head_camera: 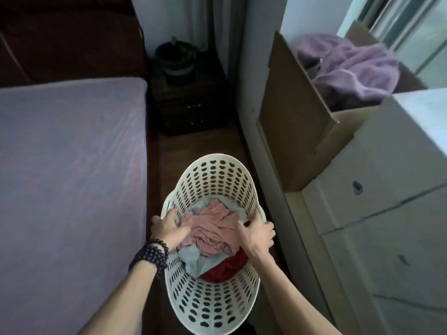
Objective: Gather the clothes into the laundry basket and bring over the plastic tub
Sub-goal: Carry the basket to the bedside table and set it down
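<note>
A white perforated laundry basket (212, 180) stands on the dark floor between the bed and a cabinet. Inside lie a pink garment (212, 228), a pale grey cloth (193, 258) and a red garment (227, 265). My left hand (169, 229), with dark bead bracelets on the wrist, closes over the basket's left rim, fingers reaching inside against the pink garment. My right hand (256, 232) grips the right rim at the side handle. No plastic tub is in view.
A bed with a lavender sheet (67, 180) fills the left. A dark nightstand (191, 107) with a potted plant (177, 60) stands behind the basket. On the right are a pale cabinet (391, 213) and an open cardboard box (297, 122) holding a purple cloth (353, 66).
</note>
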{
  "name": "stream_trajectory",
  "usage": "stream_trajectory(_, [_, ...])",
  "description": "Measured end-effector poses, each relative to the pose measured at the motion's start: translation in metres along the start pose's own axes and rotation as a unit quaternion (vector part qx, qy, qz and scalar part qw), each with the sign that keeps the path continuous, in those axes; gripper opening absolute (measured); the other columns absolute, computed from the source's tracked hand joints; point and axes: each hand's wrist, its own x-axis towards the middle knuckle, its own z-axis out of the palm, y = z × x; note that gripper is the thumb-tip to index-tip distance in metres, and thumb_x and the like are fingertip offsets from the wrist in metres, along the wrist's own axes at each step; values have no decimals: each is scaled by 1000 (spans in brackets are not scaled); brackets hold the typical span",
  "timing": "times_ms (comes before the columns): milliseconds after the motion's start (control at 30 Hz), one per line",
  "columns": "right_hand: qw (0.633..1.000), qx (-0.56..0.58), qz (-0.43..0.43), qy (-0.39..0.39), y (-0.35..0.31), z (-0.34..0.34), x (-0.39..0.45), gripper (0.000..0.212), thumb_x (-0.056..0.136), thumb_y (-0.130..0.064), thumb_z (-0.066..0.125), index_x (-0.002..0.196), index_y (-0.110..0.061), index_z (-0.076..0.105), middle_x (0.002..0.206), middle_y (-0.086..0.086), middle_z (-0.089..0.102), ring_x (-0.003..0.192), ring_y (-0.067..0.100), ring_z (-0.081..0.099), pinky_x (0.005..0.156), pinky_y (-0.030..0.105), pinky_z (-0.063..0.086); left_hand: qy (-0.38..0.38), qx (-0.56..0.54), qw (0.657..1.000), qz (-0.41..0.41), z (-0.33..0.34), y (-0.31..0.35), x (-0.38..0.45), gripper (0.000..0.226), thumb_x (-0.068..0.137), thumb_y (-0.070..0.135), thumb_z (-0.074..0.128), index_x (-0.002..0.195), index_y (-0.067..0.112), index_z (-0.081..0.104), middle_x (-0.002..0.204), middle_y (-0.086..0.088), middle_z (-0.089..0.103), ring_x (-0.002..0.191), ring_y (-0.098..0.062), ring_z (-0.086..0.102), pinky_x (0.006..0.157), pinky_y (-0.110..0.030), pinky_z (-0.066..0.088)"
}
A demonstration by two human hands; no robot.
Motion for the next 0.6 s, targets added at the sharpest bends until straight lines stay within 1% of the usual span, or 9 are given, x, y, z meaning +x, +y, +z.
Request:
stream_trajectory(100, [999, -19, -26, 19, -69, -13, 48, 45, 87, -37, 59, 126, -15, 56, 131, 21, 45, 128, 42, 39, 112, 49, 32, 21, -36, 999, -16, -41, 33, 53, 54, 78, 34, 71, 127, 17, 56, 123, -14, 45, 107, -34, 60, 95, -38, 53])
stream_trajectory(200, [997, -54, -50, 27, -149, -10, 101, 49, 88, -39, 58, 130, -13, 51, 133, 22, 43, 129, 43, 37, 113, 52, 28, 27, -64, 997, -21, -80, 69, 116, 52, 81, 30, 71, 127, 9, 58, 132, -17, 50, 108, -30, 61, 94, -39, 54])
stream_trajectory(267, [995, -74, -64, 20, -200, -4, 133, 55, 90, -45, 57, 133, -13, 47, 135, 22, 40, 130, 43, 35, 113, 54, 27, 33, -71, 997, -15, -98, 93, 159, 51, 81, 33, 73, 124, 8, 60, 133, -16, 49, 105, -27, 59, 92, -33, 51])
stream_trajectory(300, [994, -78, -68, 14, -223, 0, 152, 57, 90, -48, 56, 134, -13, 45, 136, 21, 39, 131, 43, 34, 114, 55, 27, 32, -75, 997, -10, -105, 105, 183, 52, 80, 34, 73, 123, 8, 61, 133, -15, 49, 107, -27, 58, 92, -32, 50])
stream_trajectory(367, [995, -78, -62, 2, -269, 10, 201, 55, 90, -49, 57, 131, -13, 46, 137, 21, 38, 131, 43, 34, 114, 55, 28, 18, -78, 997, -16, -122, 131, 240, 58, 78, 37, 74, 127, 10, 59, 136, -13, 48, 111, -25, 56, 94, -34, 47])
stream_trajectory(467, [997, -72, -35, -1, -321, 27, 274, 53, 89, -47, 59, 129, -13, 50, 138, 20, 38, 131, 41, 36, 114, 55, 31, 12, -70, 997, -10, -135, 169, 321, 56, 79, 39, 72, 127, 12, 59, 135, -13, 44, 102, -24, 55, 92, -33, 48])
stream_trajectory(500, [997, -76, -22, -2, -335, 30, 295, 57, 88, -50, 60, 130, -12, 51, 137, 20, 38, 130, 41, 37, 114, 55, 33, 12, -61, 998, -5, -137, 180, 345, 53, 81, 40, 70, 126, 14, 60, 133, -12, 43, 94, -20, 55, 87, -28, 50])
stream_trajectory(567, [996, -84, -1, -6, -354, 34, 333, 63, 87, -54, 58, 131, -9, 50, 136, 21, 37, 130, 43, 37, 112, 56, 35, 2, -45, 999, -5, -140, 202, 384, 48, 83, 39, 68, 125, 17, 59, 127, -9, 38, 80, -12, 52, 69, -22, 53])
stream_trajectory(600, [996, -82, 14, -8, -361, 38, 357, 64, 87, -53, 58, 131, -8, 50, 136, 21, 36, 130, 43, 38, 111, 57, 37, -8, -43, 999, -10, -140, 213, 410, 47, 82, 39, 69, 123, 18, 58, 125, -9, 36, 81, -13, 54, 69, -23, 54])
